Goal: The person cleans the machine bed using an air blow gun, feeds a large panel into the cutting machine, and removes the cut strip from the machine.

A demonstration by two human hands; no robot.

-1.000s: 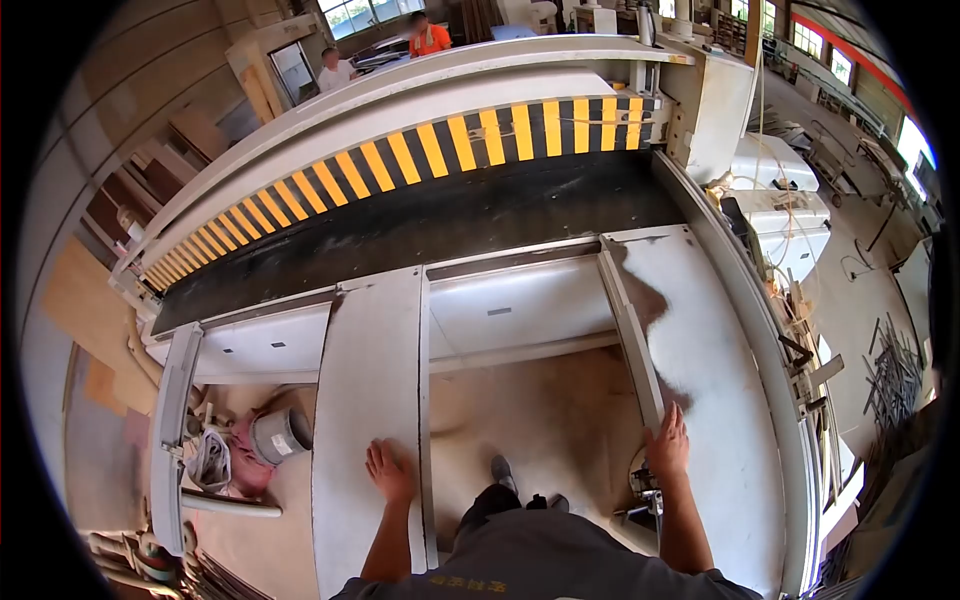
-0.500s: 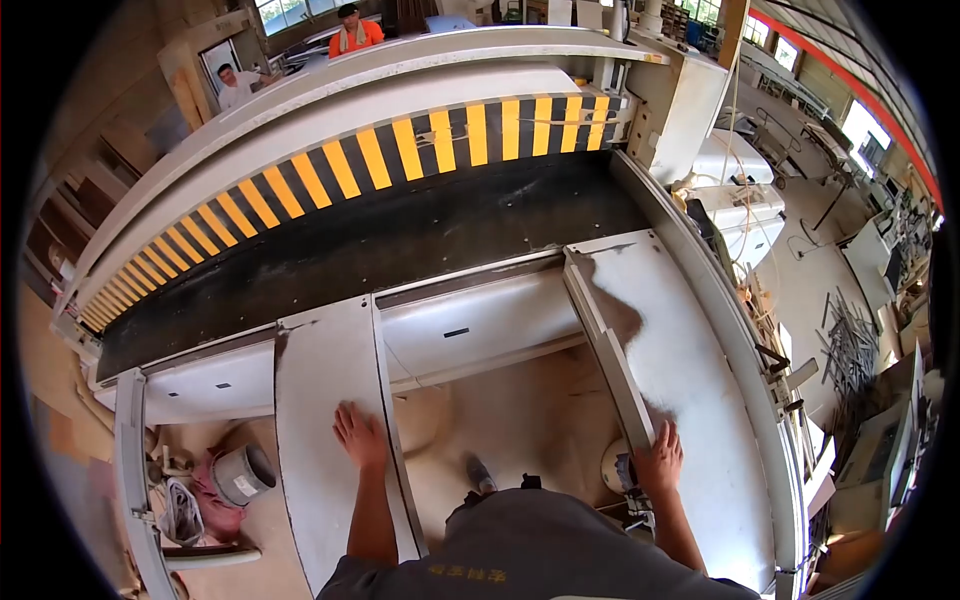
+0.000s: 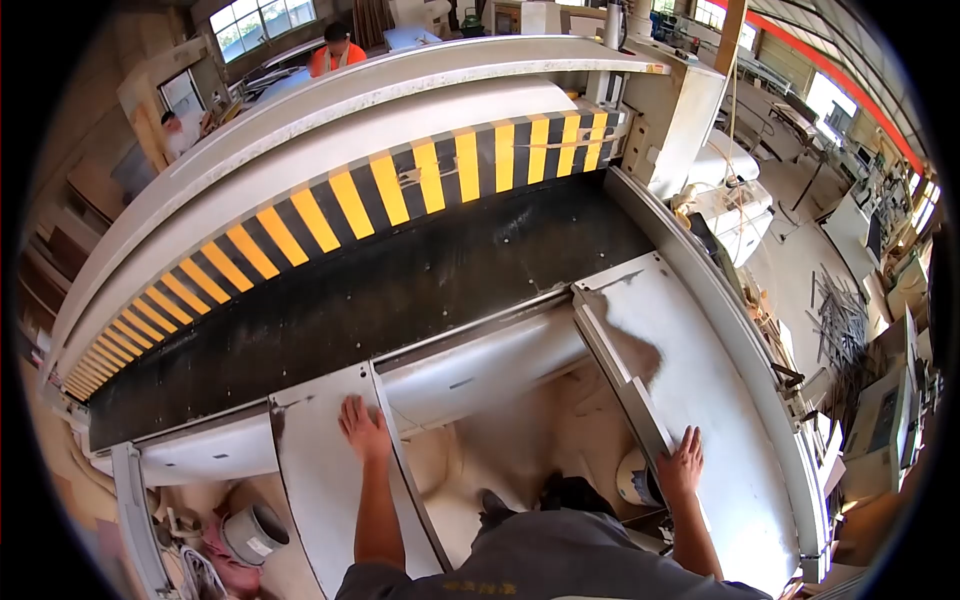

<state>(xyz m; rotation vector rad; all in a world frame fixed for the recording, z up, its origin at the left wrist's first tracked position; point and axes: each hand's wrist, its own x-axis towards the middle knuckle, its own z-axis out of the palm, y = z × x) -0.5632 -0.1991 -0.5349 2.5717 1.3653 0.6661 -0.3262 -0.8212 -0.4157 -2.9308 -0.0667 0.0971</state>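
Observation:
My left hand [image 3: 364,430] lies flat, fingers extended, near the far end of a pale, narrow panel [image 3: 330,480] of the large machine. Nothing is in it. My right hand [image 3: 682,463] rests with fingers stretched out on the inner edge of the wider right-hand panel [image 3: 715,400], beside a raised metal rail [image 3: 625,385]. It holds nothing that I can see. Both panels reach to a long black bed [image 3: 400,290]. Behind the bed runs a yellow-and-black striped beam [image 3: 430,170]. My body stands in the gap between the panels.
A grey bucket [image 3: 254,535] and a reddish bag [image 3: 228,572] lie below on the left. A round container [image 3: 638,478] stands beneath the right rail. Scrap strips [image 3: 842,325] are piled on the right floor. A person in orange [image 3: 337,55] and another in white [image 3: 182,135] are beyond the machine.
My body and view have moved forward toward the black bed. The left hand is now closer to its panel's far end, and the right hand is also further forward. Both hands stay open.

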